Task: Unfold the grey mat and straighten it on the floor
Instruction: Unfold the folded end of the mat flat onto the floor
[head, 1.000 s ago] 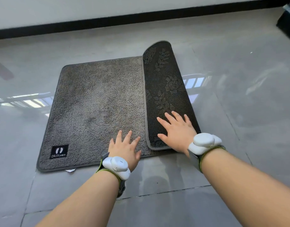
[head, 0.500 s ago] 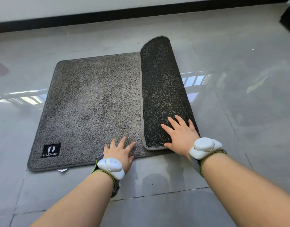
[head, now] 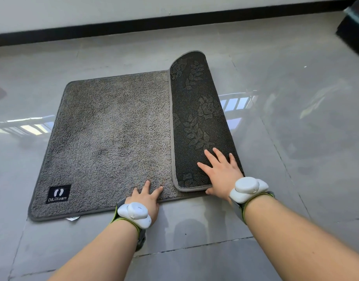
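Observation:
The grey mat (head: 109, 138) lies on the floor with its fluffy side up and a black logo patch at its near left corner. Its right part is folded over leftward, showing the dark dotted underside flap (head: 196, 118) with a leaf pattern. My left hand (head: 147, 196) rests flat on the fluffy pile at the near edge, fingers apart. My right hand (head: 222, 172) lies flat on the near end of the folded flap, fingers spread, thumb by the flap's near edge. Both wrists carry white devices.
Glossy grey floor tiles (head: 296, 138) surround the mat and reflect a window. A black skirting strip (head: 174, 23) runs along the white wall at the back. A dark object (head: 355, 27) stands at the top right corner.
My left hand has slid back toward the mat's near edge. My right hand has shifted slightly toward the flap's near end. The view has drifted a little; the flap stays folded.

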A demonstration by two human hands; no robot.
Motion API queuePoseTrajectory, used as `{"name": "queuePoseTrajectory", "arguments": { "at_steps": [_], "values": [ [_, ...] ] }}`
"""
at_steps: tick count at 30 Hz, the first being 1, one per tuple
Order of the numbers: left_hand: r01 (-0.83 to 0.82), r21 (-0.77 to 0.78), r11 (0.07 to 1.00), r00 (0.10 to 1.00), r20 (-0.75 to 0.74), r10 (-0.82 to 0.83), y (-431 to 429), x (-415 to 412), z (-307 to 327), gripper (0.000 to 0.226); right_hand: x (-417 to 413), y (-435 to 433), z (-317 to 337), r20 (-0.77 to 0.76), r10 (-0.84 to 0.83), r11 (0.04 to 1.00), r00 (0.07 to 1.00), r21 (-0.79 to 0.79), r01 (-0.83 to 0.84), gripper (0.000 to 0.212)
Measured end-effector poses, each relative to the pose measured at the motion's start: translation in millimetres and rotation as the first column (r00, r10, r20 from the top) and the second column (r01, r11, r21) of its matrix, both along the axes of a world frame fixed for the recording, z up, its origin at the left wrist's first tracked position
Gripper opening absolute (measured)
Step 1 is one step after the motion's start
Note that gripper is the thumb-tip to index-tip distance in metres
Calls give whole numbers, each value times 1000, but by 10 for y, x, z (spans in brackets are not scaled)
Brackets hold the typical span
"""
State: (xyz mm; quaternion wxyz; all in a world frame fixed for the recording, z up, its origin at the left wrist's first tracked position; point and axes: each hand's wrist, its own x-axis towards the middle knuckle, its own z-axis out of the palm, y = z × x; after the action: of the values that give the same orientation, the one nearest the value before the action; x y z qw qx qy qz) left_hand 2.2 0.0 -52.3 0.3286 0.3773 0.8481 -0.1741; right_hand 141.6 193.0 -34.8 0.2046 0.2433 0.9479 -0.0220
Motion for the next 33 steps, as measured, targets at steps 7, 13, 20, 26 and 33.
{"name": "queuePoseTrajectory", "arguments": {
  "at_steps": [7,13,20,26,33],
  "values": [
    [-11,-33,999,1000,-4,11,-97,42,49,60,88,55,-18,-24,-50,999,998,2,50,89],
    [4,-60,998,1000,21,-2,-183,-1,107,60,197,126,32,-29,-141,990,990,-6,140,85],
    [-2,-102,995,1000,22,4,-241,11,197,59,330,233,150,-27,-306,948,952,-97,302,82],
    [-14,-119,993,1000,-10,13,-289,39,175,57,402,314,173,-86,-483,859,872,-240,452,71],
    [-52,-34,998,999,3,52,-390,-15,104,56,466,378,208,-119,-586,791,801,-295,536,60]
  ]
}}
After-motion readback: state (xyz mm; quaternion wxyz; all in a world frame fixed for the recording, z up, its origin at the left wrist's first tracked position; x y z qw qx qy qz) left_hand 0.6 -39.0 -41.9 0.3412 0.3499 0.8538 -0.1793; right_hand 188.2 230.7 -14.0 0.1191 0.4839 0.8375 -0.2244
